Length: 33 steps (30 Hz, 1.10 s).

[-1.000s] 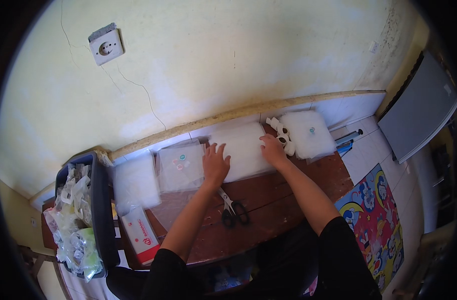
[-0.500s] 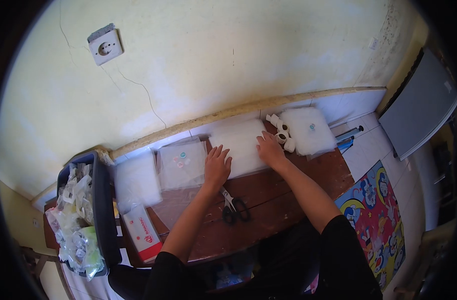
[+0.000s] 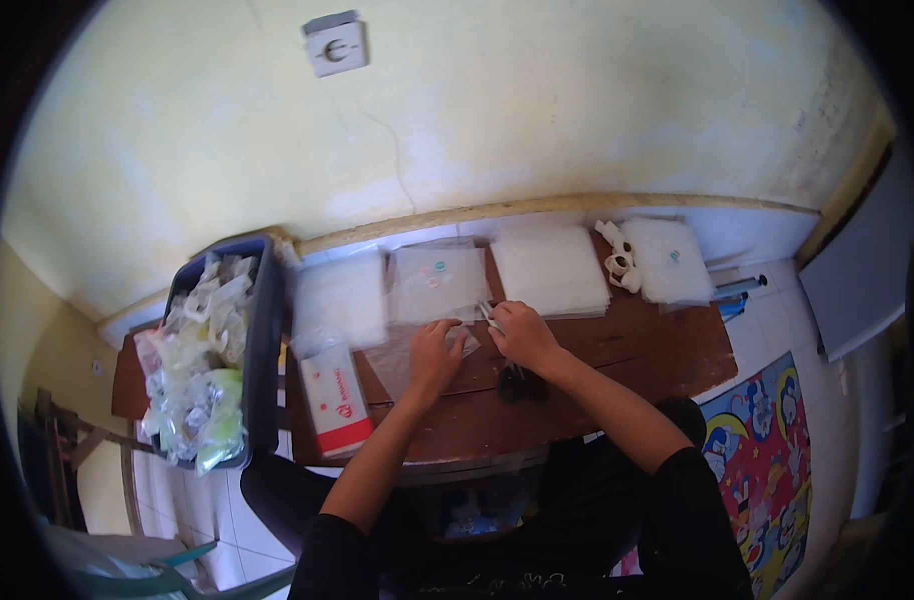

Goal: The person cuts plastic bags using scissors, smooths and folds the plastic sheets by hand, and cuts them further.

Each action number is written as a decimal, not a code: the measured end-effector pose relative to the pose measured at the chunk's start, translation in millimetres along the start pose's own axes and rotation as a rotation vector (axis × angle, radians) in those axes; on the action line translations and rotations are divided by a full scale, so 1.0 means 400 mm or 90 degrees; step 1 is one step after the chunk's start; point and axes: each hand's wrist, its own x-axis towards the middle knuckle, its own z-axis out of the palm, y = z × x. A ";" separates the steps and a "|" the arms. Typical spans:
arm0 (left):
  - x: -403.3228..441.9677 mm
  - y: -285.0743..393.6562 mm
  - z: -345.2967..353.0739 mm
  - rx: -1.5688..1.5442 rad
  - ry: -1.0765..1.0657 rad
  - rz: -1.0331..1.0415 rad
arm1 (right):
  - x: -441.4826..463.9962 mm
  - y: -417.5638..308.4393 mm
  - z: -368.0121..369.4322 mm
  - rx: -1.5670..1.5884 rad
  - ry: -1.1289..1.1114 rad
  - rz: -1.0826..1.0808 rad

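Note:
My right hand [image 3: 523, 336] is closed around the blades of a pair of scissors [image 3: 522, 384], whose dark handles lie below it on the brown wooden table. Bent and slightly apart, the fingers of my left hand [image 3: 434, 360] rest over loose clear plastic sheets [image 3: 385, 362], with nothing visibly held. Behind the hands is a stack of clear sheets [image 3: 422, 285] with small teal and pink round pieces on top. A thicker white translucent stack [image 3: 552, 272] lies to the right of it.
At left, a dark bin [image 3: 262, 340] holds crumpled plastic. A red-and-white box [image 3: 337, 400] lies before another translucent stack [image 3: 342, 300]. Small white rolls [image 3: 622, 262] sit beside the right-hand stack [image 3: 669, 262]. The wall [image 3: 577, 120] rises behind the table [image 3: 637, 355].
The view has shifted, so the table appears farther right. My right hand has come back from the white stack to the scissors. My left hand has drawn back from the stacks toward the table front.

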 end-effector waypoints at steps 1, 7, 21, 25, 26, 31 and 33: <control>-0.015 -0.008 -0.023 -0.003 -0.007 -0.011 | 0.002 -0.021 0.007 0.006 -0.010 -0.012; -0.084 -0.031 -0.163 0.005 -0.006 -0.057 | -0.006 -0.171 0.090 0.090 -0.072 0.042; -0.250 -0.270 -0.331 0.213 -0.088 -0.282 | 0.065 -0.420 0.399 0.218 -0.154 0.086; -0.274 -0.293 -0.311 0.305 -0.153 -0.327 | 0.064 -0.443 0.450 0.222 -0.154 0.093; -0.276 -0.289 -0.307 0.304 -0.152 -0.331 | 0.063 -0.444 0.461 0.208 -0.146 0.086; -0.304 -0.251 -0.303 0.265 -0.219 -0.284 | 0.003 -0.441 0.460 0.202 -0.132 0.062; -0.321 -0.206 -0.305 0.273 -0.230 -0.287 | -0.029 -0.442 0.450 0.200 -0.137 0.053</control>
